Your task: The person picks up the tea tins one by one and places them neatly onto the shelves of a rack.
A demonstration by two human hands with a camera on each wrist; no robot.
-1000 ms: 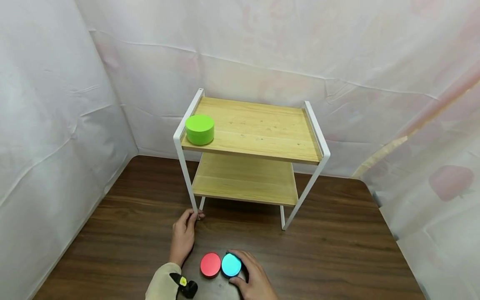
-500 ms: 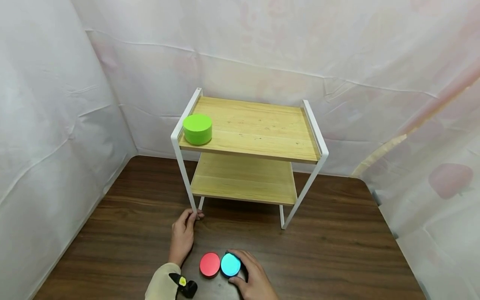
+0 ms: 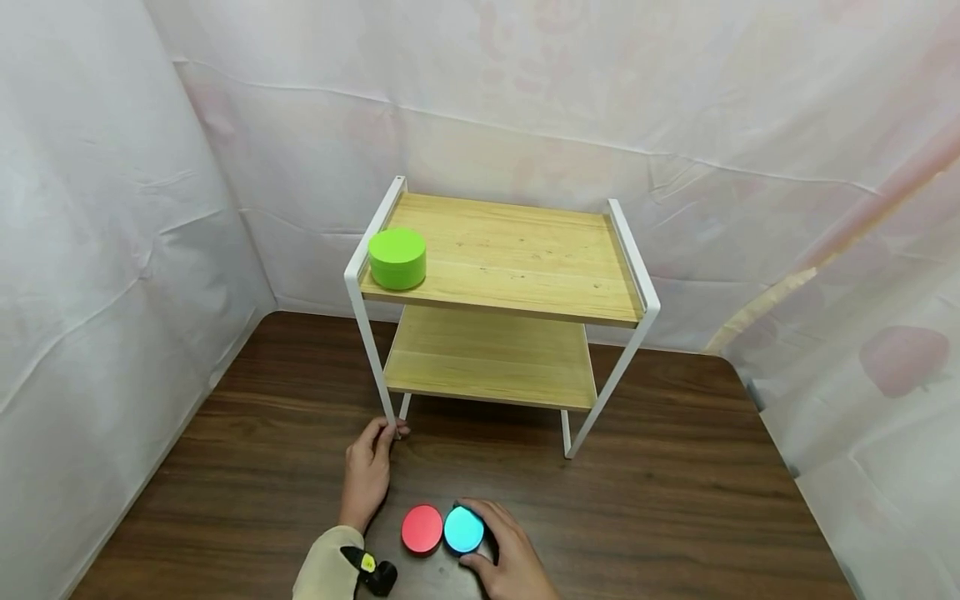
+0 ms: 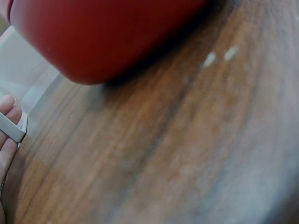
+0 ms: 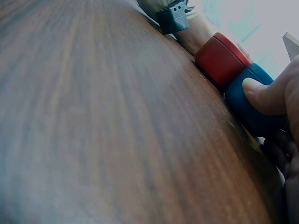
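My left hand (image 3: 367, 471) pinches the foot of the front left leg of a two-tier shelf (image 3: 510, 258) with white metal sides and pale wooden boards. In the left wrist view its fingertips (image 4: 13, 113) curl round the white leg (image 4: 10, 128). My right hand (image 3: 510, 554) grips a round blue tin (image 3: 463, 530) on the table, thumb on the near side and fingers round the far side. Right beside it, to the left, stands a round red tin (image 3: 422, 530), with the left forearm beyond. A round green tin (image 3: 397, 259) sits on the top board's front left corner.
The dark wooden table (image 3: 697, 483) bears everything. Pale printed cloth (image 3: 525, 100) hangs behind and on both sides. A small black device with a yellow mark (image 3: 369, 571) is strapped on the left wrist, near the red tin.
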